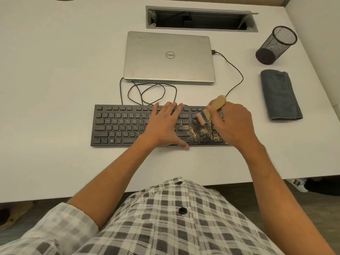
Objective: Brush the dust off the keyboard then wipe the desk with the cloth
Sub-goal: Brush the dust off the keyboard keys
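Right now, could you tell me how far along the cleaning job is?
Early on. The brushing is under way: the right hand grips the brush over the keyboard, which the left hand holds flat. Tan dust still covers the right-hand keys. The desk wipe is not started: the cloth lies folded and untouched on the desk.

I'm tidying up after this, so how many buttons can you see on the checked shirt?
2. One dark button sits near the top edge of the checked shirt, close to the desk edge; the second button is just below it. Others may be hidden lower down.
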A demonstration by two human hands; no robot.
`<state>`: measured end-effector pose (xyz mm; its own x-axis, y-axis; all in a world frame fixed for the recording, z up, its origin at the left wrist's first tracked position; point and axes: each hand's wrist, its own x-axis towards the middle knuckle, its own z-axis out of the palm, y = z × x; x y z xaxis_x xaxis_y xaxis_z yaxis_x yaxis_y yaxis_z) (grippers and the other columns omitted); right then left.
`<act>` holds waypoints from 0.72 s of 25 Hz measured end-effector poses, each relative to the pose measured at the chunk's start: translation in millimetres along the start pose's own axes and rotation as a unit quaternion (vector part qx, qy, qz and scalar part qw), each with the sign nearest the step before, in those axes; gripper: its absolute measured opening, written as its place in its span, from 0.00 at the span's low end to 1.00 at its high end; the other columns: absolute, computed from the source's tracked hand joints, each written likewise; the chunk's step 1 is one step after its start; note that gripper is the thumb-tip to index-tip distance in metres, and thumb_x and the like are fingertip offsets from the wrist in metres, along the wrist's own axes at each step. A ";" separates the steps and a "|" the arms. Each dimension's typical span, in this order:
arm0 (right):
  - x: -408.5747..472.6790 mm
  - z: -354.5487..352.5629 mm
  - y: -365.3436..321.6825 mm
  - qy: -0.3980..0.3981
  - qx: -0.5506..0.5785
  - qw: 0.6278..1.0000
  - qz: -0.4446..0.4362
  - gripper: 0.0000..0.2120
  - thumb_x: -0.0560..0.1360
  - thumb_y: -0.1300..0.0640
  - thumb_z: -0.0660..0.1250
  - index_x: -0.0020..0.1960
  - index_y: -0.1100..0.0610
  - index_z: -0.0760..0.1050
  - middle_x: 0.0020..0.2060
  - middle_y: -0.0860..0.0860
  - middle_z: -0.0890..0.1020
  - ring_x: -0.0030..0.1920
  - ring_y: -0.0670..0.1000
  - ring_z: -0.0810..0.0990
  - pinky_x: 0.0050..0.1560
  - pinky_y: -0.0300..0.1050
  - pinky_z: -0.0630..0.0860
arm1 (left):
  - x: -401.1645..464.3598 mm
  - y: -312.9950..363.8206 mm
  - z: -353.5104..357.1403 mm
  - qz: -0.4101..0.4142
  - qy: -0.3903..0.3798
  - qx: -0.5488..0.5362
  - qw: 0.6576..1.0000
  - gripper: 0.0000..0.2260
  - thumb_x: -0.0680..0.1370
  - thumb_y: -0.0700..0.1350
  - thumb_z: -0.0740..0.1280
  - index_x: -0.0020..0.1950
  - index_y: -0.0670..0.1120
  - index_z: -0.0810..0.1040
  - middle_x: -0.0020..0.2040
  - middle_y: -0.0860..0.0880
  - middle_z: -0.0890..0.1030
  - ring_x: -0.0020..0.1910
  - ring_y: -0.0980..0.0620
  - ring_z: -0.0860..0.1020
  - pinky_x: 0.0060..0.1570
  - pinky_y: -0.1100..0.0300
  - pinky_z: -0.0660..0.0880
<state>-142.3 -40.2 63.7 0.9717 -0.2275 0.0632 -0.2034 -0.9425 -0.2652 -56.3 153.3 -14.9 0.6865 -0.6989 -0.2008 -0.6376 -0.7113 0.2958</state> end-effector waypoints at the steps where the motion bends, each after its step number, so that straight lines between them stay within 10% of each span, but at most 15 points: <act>1: -0.2 0.6 5.0 0.015 0.009 1.000 0.022 0.21 0.82 0.45 0.53 0.48 0.56 0.79 0.32 0.52 0.79 0.33 0.53 0.75 0.35 0.44 0.65 | -0.1 -0.1 -0.6 -0.001 -0.001 0.000 1.000 0.64 0.59 0.79 0.70 0.84 0.48 0.47 0.82 0.47 0.56 0.82 0.47 0.51 0.78 0.40 0.39; 7: -2.6 7.6 24.1 0.098 0.083 0.985 0.117 0.18 0.82 0.45 0.56 0.53 0.54 0.80 0.37 0.52 0.83 0.35 0.54 0.77 0.36 0.45 0.68 | 0.6 0.8 -1.8 -0.004 -0.010 0.009 1.000 0.64 0.60 0.80 0.69 0.84 0.48 0.46 0.82 0.47 0.55 0.82 0.48 0.50 0.78 0.41 0.38; 13: 0.1 5.2 21.5 -0.033 0.055 0.997 0.052 0.16 0.81 0.46 0.57 0.50 0.54 0.81 0.31 0.51 0.78 0.34 0.53 0.76 0.35 0.46 0.70 | 0.0 1.9 -3.9 -0.006 -0.021 0.007 1.000 0.64 0.60 0.79 0.69 0.84 0.48 0.44 0.83 0.47 0.53 0.82 0.48 0.48 0.78 0.42 0.37; 18: 4.6 2.4 20.0 0.022 0.035 0.998 0.050 0.24 0.79 0.41 0.52 0.50 0.56 0.80 0.33 0.53 0.80 0.35 0.54 0.77 0.34 0.46 0.70 | -0.8 1.9 -4.1 -0.007 -0.015 0.005 1.000 0.64 0.60 0.79 0.69 0.84 0.48 0.45 0.82 0.47 0.54 0.82 0.49 0.49 0.78 0.41 0.38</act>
<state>-141.6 -59.5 56.3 0.9407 -0.3307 0.0755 -0.2879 -0.8960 -0.3380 -56.7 152.8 -10.4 0.6851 -0.6900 -0.2335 -0.6311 -0.7224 0.2826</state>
